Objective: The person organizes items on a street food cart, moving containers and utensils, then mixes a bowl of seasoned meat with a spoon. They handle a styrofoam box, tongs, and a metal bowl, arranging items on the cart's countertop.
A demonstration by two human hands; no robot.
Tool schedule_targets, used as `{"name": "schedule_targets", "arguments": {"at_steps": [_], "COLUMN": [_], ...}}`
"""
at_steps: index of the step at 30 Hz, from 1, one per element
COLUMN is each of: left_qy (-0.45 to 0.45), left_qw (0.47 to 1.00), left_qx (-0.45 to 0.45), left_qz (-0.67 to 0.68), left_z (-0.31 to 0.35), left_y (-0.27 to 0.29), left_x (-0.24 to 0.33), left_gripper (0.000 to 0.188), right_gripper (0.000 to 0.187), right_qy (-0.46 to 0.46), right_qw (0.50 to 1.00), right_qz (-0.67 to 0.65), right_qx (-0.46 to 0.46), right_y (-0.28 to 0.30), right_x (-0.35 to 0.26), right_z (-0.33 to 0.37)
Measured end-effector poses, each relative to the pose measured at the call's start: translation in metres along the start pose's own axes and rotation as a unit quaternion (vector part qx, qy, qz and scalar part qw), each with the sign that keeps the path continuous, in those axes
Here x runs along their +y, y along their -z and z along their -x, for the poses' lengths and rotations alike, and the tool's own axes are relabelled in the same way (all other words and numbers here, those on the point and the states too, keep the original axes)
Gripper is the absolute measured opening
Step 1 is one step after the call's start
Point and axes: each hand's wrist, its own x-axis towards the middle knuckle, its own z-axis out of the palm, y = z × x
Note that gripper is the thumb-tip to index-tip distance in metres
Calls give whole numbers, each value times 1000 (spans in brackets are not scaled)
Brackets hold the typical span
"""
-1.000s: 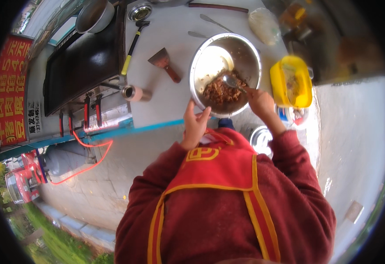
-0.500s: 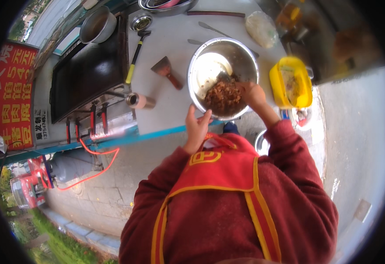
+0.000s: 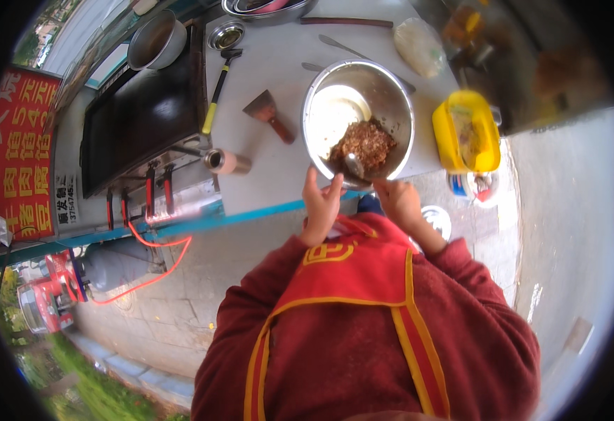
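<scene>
The left hand (image 3: 321, 203) grips the near rim of the steel bowl (image 3: 391, 98), fingers curled over its edge. The bowl sits at the table's (image 3: 272, 175) front edge with brown minced filling (image 3: 364, 142) inside. The right hand (image 3: 398, 203) is closed around a spoon (image 3: 353, 165) dipping into the filling; a yellow tub (image 3: 465, 133) stands just beside the bowl.

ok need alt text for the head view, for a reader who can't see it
Seen from above, a person in a red apron holds a steel bowl of brown minced filling at a counter's edge, left hand on its rim, right hand by a spoon. Beside it lie a scraper and a yellow container.
</scene>
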Motion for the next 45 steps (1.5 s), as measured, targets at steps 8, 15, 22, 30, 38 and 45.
{"name": "schedule_targets", "arguments": {"at_steps": [8,15,22,30,38,45], "left_qy": [20,6,93,179,192,193], "left_qw": [1000,1000,995,983,979,980], "left_qx": [-2,-14,-3,-27,-58,-47], "left_qz": [-6,13,26,19,28,10], "left_z": [1,-2,-22,-46,-50,-48], "left_y": [2,5,15,32,33,16], "left_x": [2,4,19,31,26,31], "left_gripper": [34,37,30,31,31,32], "right_gripper": [21,23,21,20,14,11], "right_qy": [-95,7,-2,-23,108,338], "right_qw": [986,1000,1000,996,971,897], "right_qz": [20,22,-6,69,209,283], "right_qx": [137,17,-20,-51,35,15], "right_y": [13,12,35,33,64,43], "right_x": [38,20,6,-10,-50,-84], "right_z": [-78,-47,-7,-81,-138,-134]}}
